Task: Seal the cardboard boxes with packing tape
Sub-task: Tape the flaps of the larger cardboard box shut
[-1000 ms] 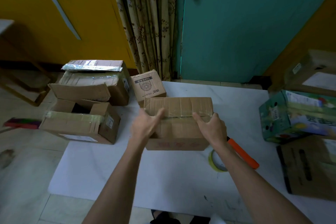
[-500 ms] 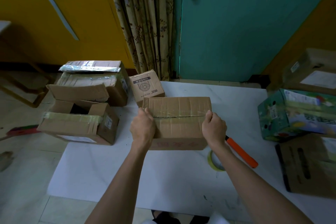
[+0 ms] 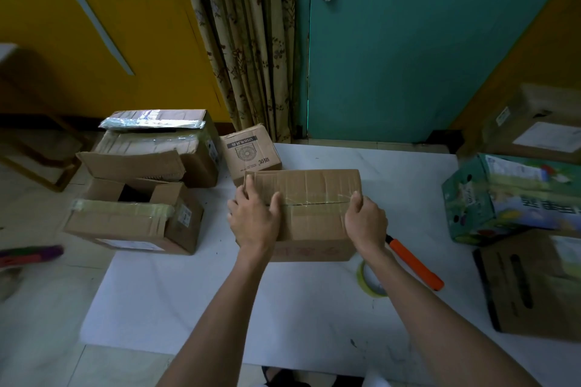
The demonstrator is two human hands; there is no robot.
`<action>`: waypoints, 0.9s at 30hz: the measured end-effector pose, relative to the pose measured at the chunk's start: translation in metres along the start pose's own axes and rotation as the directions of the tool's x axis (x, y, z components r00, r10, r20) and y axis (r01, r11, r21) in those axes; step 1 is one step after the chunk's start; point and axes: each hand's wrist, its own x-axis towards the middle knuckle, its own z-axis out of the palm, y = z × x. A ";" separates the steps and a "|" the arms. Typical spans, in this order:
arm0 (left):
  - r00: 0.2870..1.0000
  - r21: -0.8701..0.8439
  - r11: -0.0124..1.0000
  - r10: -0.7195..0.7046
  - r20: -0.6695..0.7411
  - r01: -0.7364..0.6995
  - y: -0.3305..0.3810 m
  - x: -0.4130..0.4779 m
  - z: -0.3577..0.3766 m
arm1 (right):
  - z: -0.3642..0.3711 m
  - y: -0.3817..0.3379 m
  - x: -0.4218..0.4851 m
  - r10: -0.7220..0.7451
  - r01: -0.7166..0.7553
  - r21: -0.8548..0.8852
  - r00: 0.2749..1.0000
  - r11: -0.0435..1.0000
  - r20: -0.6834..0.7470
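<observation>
A brown cardboard box (image 3: 314,217) sits in the middle of the white table (image 3: 283,308), flaps closed, with clear tape along its top seam. My left hand (image 3: 253,221) grips the box's left end, thumb on top beside the seam and fingers reaching up the left edge. My right hand (image 3: 366,223) grips the right end, fingers curled over the tape's end. A yellowish tape roll (image 3: 367,284) lies just right of my right forearm, partly hidden by it. An orange-handled tool (image 3: 415,264) lies beside the roll.
A small printed box (image 3: 251,151) touches the main box's far left corner. An open box (image 3: 132,220) and a taped box (image 3: 163,148) stand on the left. A green printed box (image 3: 515,198) and a brown box (image 3: 534,286) crowd the right edge.
A second ago both hands were open over the seam, then closed at its two ends. Now my left hand has spread along the left edge. The box has stayed in place.
</observation>
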 end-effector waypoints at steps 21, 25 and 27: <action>0.949 -0.351 0.904 -0.149 0.278 0.245 -0.048 0.022 -0.008 | -0.057 -0.015 -0.029 -0.038 -0.193 0.651 0.945 0.734 0.324; 0.882 -0.477 0.789 -0.168 0.440 0.388 -0.054 0.012 0.007 | -0.061 -0.038 -0.032 -0.220 0.156 0.254 0.944 0.955 0.248; 0.857 -0.456 0.769 -0.222 0.465 0.448 -0.058 0.007 0.013 | -0.057 -0.052 -0.040 -0.249 0.217 0.142 0.931 0.966 0.269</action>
